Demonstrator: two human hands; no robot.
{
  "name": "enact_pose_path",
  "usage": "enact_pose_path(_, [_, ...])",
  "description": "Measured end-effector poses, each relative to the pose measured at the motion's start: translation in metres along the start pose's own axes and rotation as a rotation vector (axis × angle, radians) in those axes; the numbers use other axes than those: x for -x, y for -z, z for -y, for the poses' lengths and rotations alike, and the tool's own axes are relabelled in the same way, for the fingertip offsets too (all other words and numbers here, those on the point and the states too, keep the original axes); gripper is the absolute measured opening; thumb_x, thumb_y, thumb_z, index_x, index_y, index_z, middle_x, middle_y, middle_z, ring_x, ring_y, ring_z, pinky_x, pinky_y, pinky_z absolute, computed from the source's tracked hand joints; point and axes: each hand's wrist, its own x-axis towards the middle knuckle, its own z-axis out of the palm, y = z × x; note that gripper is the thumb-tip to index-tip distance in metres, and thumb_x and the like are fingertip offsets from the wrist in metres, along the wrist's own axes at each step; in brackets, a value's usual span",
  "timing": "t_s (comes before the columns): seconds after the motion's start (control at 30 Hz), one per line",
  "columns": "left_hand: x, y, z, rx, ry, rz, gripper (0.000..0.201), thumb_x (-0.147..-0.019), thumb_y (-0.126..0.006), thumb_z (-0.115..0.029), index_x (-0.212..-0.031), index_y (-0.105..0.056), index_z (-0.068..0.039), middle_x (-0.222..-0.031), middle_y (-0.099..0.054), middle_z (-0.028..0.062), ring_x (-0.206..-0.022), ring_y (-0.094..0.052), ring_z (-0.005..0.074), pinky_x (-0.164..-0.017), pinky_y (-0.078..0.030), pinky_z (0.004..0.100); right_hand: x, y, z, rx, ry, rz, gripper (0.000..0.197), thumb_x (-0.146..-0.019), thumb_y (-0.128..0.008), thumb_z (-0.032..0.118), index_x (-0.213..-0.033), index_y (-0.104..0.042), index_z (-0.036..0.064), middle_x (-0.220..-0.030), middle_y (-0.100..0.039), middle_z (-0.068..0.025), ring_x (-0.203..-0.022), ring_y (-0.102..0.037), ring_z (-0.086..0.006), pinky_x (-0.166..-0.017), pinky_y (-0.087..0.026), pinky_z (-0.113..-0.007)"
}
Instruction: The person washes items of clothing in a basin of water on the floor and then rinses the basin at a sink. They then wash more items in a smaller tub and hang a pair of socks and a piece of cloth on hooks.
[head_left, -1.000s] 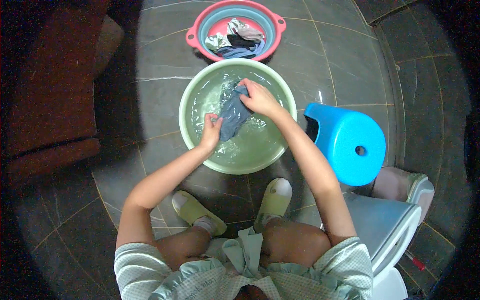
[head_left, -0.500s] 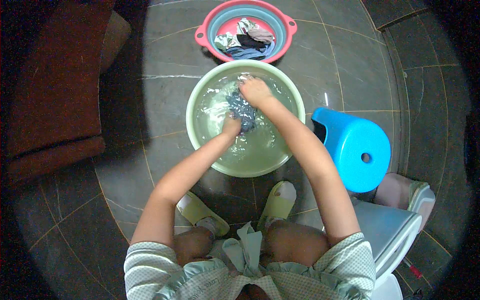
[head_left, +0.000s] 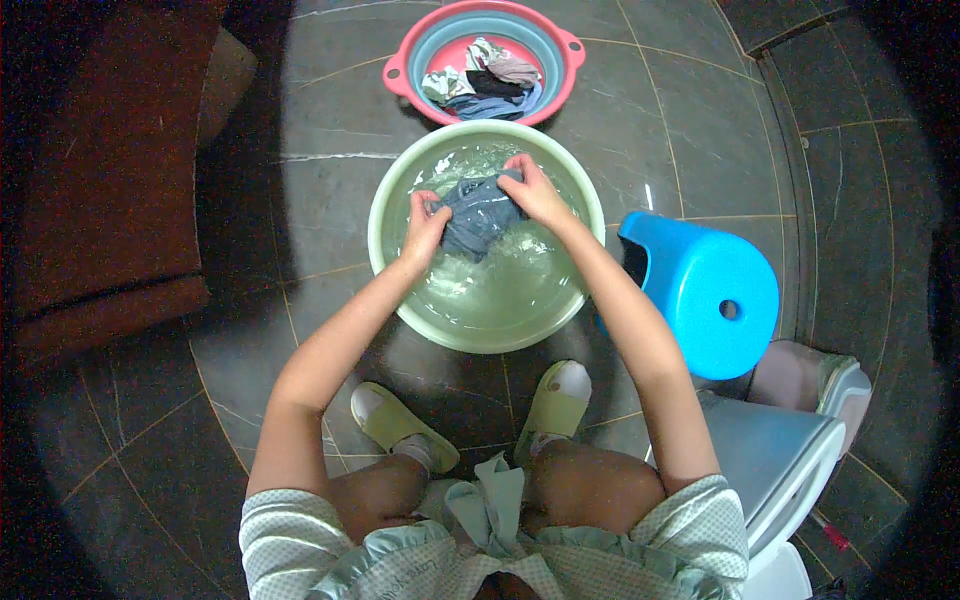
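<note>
A wet blue-grey cloth garment [head_left: 476,218] is stretched between my two hands over a pale green basin [head_left: 388,290] of water. My left hand [head_left: 426,222] pinches its left edge between thumb and fingers. At the upper right edge, my right hand [head_left: 534,192] grips it the same way. The garment's lower part hangs down to the rippling water [head_left: 490,300]; how much of it is under the surface I cannot tell. Its exact kind does not show.
Beyond the basin stands a pink and grey-blue tub [head_left: 398,82] with several crumpled clothes [head_left: 490,85]. A blue plastic stool [head_left: 715,290] lies on its side to the right. Nearer are a lidded grey bin [head_left: 765,450] and my slippered feet [head_left: 405,425]. Dark furniture [head_left: 110,200] stands left.
Both hands have risen out of the water and moved apart, lifting the garment and spreading it between them. Before, it was bunched and mostly underwater.
</note>
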Motion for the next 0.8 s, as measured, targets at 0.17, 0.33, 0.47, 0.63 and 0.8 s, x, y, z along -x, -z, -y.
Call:
enact_pose_path(0.17, [-0.003,0.016,-0.012,-0.752,-0.16,0.048,0.029,-0.075,-0.053,-0.016,-0.098,-0.043,-0.002,-0.078,-0.056,0.0187,-0.068,-0.057,0.0327,-0.062,-0.044,0.0401,0.021,0.0,0.007,0.359,-0.084,0.265,0.046,-0.067,-0.065,0.042,-0.078,-0.062,-0.0026,-0.075,-0.061,-0.0216,-0.074,-0.061,-0.0334,-0.069,-0.047,-0.04])
enact_pose_path(0.33, [0.0,0.017,-0.017,-1.095,-0.243,0.265,0.04,-0.076,-0.054,-0.019,-0.11,-0.048,0.002,-0.09,-0.058,0.0234,-0.083,-0.058,0.0342,-0.074,-0.045,0.0392,0.032,0.003,0.002,0.499,-0.107,0.018,0.045,-0.068,-0.064,0.041,-0.079,-0.06,-0.0032,-0.077,-0.06,-0.0235,-0.076,-0.058,-0.0386,-0.071,-0.046,-0.043])
enact_pose_path(0.47, [-0.01,0.039,-0.003,-0.779,-0.122,0.431,0.032,-0.08,-0.052,-0.017,-0.107,-0.05,0.001,-0.093,-0.06,0.0166,-0.086,-0.058,0.0277,-0.079,-0.044,0.0346,0.031,-0.004,-0.005,0.453,-0.151,-0.035,0.047,-0.071,-0.062,0.039,-0.09,-0.058,-0.0032,-0.084,-0.059,-0.0249,-0.082,-0.057,-0.039,-0.075,-0.045,-0.043])
enact_pose_path(0.63, [-0.026,0.017,-0.003,-0.106,0.456,0.357,0.023,-0.084,-0.044,-0.018,-0.1,-0.052,-0.004,-0.088,-0.058,0.0062,-0.078,-0.057,0.0172,-0.071,-0.047,0.0298,0.028,-0.003,-0.057,0.049,-0.239,-0.026,0.048,-0.074,-0.06,0.038,-0.097,-0.057,-0.0038,-0.092,-0.059,-0.0241,-0.09,-0.058,-0.0335,-0.08,-0.044,-0.038])
enact_pose_path(0.8, [-0.029,0.049,0.061,-0.231,0.246,-0.102,0.036,-0.084,-0.04,-0.026,-0.104,-0.052,0.002,-0.092,-0.058,0.0154,-0.08,-0.057,0.0272,-0.075,-0.045,0.0407,0.032,-0.041,0.003,0.436,-0.258,0.136,0.051,-0.077,-0.056,0.041,-0.103,-0.056,-0.002,-0.098,-0.059,-0.0207,-0.09,-0.057,-0.0344,-0.081,-0.043,-0.038])
